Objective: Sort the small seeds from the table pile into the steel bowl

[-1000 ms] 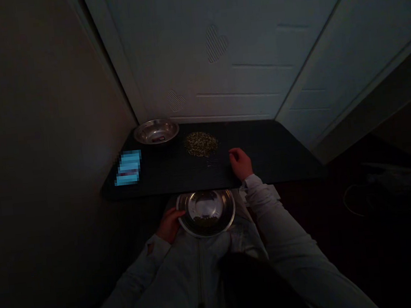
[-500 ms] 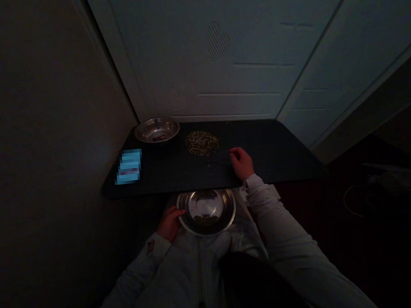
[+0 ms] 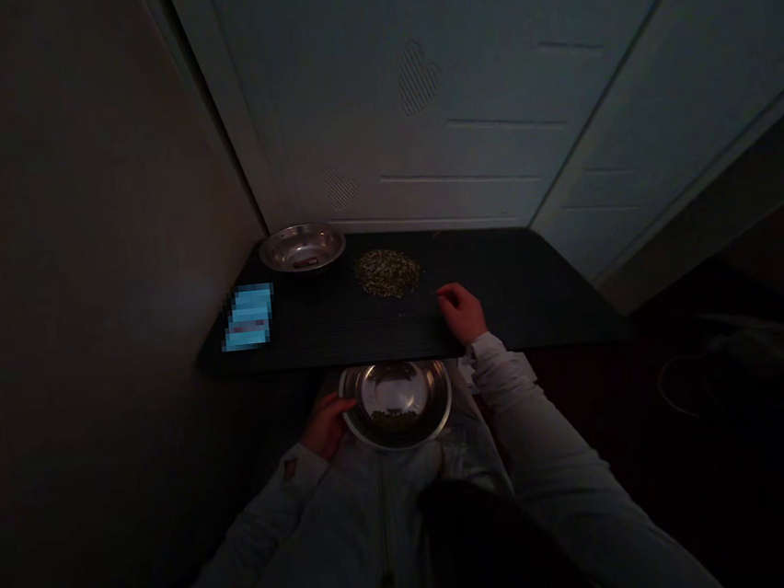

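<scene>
My left hand (image 3: 326, 424) grips the left rim of a shiny metal bowl (image 3: 440, 411) on my lap, thumb over the edge. Small greenish grains (image 3: 394, 420) lie in the bottom of that bowl. Over the dark table, my right hand (image 3: 461, 311) is closed, thumb and fingertips together and pointing left. Whatever is between those fingertips, if anything, is too small and dim to make out. Left of and beyond the right hand spreads a pile of small mixed yellowish-green grains or seeds (image 3: 388, 273). A few loose grains (image 3: 401, 315) lie just in front of the pile.
A second metal bowl (image 3: 302, 245) with a label inside stands at the table's back left. In front of it lies a lit, pixelated phone-like screen (image 3: 248, 317). The dark table (image 3: 532, 308) meets a pale panel (image 3: 358, 85) with heart reliefs behind. The light is dim.
The view has shifted very slightly. My right hand stays almost in place, with a fingertip reaching a little further left. My left hand keeps its hold on the bowl.
</scene>
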Action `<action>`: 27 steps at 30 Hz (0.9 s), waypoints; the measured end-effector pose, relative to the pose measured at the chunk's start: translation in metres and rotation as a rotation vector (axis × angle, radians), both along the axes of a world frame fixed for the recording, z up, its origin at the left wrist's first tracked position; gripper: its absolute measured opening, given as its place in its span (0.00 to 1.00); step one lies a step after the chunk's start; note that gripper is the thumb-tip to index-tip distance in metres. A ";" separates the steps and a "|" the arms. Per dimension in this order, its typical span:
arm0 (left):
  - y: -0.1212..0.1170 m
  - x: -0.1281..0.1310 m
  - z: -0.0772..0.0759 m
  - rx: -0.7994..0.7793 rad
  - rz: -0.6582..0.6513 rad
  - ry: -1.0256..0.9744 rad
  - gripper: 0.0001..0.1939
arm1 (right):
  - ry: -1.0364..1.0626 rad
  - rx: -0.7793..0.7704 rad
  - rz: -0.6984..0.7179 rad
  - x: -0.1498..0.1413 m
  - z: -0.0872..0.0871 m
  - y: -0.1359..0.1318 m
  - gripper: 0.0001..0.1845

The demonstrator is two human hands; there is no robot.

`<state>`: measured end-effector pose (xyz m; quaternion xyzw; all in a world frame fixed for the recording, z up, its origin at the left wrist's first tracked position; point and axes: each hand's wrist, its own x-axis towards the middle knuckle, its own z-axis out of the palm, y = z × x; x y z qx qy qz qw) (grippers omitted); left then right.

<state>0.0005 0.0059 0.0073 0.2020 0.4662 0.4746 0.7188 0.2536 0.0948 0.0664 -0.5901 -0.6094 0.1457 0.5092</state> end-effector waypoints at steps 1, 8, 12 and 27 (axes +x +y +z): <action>0.000 0.000 0.000 0.004 -0.007 -0.003 0.07 | -0.016 -0.005 0.000 0.000 0.000 0.000 0.10; -0.001 0.001 0.003 0.021 -0.003 0.007 0.06 | -0.044 -0.024 -0.122 0.001 0.001 0.003 0.11; 0.000 0.001 0.003 0.022 0.002 -0.005 0.06 | -0.037 0.004 -0.126 0.002 -0.001 0.003 0.12; 0.000 -0.001 0.000 0.038 -0.013 0.014 0.07 | -0.111 0.068 -0.094 -0.001 -0.002 0.003 0.11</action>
